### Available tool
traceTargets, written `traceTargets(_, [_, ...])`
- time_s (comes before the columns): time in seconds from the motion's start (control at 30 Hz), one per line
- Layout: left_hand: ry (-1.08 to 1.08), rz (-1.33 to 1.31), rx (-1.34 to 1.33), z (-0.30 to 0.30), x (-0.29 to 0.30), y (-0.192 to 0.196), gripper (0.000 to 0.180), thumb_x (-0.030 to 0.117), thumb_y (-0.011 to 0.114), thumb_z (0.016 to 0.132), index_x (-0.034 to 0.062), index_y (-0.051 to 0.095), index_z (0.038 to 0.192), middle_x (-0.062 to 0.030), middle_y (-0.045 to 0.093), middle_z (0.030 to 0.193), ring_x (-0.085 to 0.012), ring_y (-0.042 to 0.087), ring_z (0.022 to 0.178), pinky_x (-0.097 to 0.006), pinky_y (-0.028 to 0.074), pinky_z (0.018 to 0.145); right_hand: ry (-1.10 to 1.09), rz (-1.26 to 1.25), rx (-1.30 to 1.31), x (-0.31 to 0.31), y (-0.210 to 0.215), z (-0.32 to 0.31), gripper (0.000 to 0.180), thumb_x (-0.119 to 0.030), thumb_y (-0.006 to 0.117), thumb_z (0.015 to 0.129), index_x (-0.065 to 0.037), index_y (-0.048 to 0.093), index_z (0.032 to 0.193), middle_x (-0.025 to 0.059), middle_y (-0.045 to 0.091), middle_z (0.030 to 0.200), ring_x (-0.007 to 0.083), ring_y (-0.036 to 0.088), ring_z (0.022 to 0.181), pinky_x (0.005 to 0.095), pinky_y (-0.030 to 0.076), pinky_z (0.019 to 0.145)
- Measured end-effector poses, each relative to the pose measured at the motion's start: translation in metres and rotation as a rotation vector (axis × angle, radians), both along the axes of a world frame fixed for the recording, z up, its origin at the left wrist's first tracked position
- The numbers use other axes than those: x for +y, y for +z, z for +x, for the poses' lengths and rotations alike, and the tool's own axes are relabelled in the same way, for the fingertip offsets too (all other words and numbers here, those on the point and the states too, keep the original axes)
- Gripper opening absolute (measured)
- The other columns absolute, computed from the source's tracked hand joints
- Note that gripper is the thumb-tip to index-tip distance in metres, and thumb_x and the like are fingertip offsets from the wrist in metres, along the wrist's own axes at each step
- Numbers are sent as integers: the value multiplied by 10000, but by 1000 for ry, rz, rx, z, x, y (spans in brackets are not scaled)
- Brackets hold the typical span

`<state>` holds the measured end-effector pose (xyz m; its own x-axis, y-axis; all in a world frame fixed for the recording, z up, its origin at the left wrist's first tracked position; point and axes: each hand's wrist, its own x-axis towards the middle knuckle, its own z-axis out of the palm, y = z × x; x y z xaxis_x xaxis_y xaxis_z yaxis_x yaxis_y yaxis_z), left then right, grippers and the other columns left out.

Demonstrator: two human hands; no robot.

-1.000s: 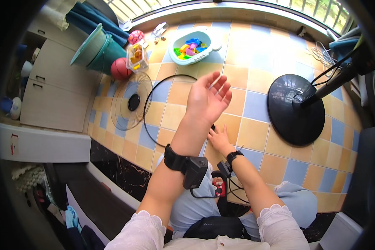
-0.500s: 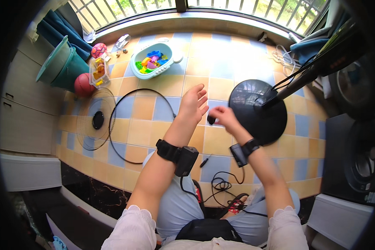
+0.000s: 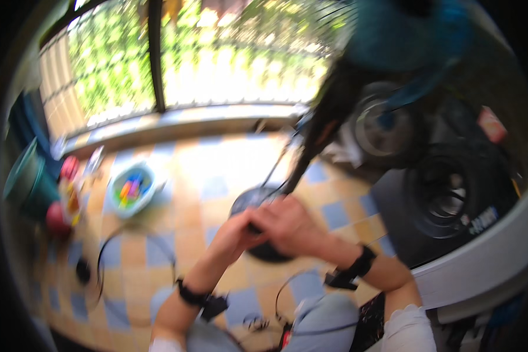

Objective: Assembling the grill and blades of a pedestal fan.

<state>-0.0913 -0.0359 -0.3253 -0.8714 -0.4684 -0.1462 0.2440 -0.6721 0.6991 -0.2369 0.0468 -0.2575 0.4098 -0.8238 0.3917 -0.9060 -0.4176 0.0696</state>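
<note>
The picture is blurred by motion. My left hand (image 3: pixel 233 234) and my right hand (image 3: pixel 288 226) meet, fingers curled together, just above a black round stand base (image 3: pixel 266 253) on the tiled floor. A dark slanted pole (image 3: pixel 311 141) rises from that base toward the upper right. Something small and dark shows between my fingers, but I cannot make out what it is. Each wrist wears a black band with a small device and a cable: the left band (image 3: pixel 190 293) and the right band (image 3: pixel 362 265).
A black cable loop (image 3: pixel 105 258) lies on the floor at the left. Farther back stand a pale basin of colourful toys (image 3: pixel 132 190), green buckets (image 3: pixel 26 182) and a red ball (image 3: pixel 57 218). A dark machine with a round drum (image 3: pixel 446 199) fills the right side.
The view has tilted up toward the window and blurred. My left hand has come in from the floor to join my right hand over the black base.
</note>
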Motion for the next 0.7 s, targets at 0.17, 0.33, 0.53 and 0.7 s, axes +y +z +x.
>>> traceTargets(0.17, [-255,-9,285,-34,18,80,406,337,391,938,60,474,1222,-75,530,1201,-191,527,1086,-387,391,970,-68,-133,-188,53,88,-41,485,-96,657,651,-48,517,1113,101,518,854,285,545,792,377,423,705])
traceTargets(0.33, [-167,-731,279,-79,44,181,459,284,469,927,53,385,1315,-107,480,1279,-217,478,1163,-358,365,988,-257,-663,-324,106,202,-107,461,-31,708,687,-27,524,1110,102,553,960,223,574,869,327,462,779])
traceTargets(0.53, [-131,-1110,-37,-103,-13,159,278,239,522,893,5,628,1002,-66,654,907,-115,606,815,-248,472,678,-106,-744,-609,86,300,-139,434,7,693,711,-50,559,1120,74,581,1016,149,599,875,289,482,800])
traceTargets(0.7, [108,-1075,-343,-103,-116,148,289,302,511,887,71,604,1033,-45,659,870,-124,623,769,-247,471,651,-118,-744,-495,64,315,-145,423,4,695,706,-71,582,1107,59,589,995,151,605,883,284,481,814])
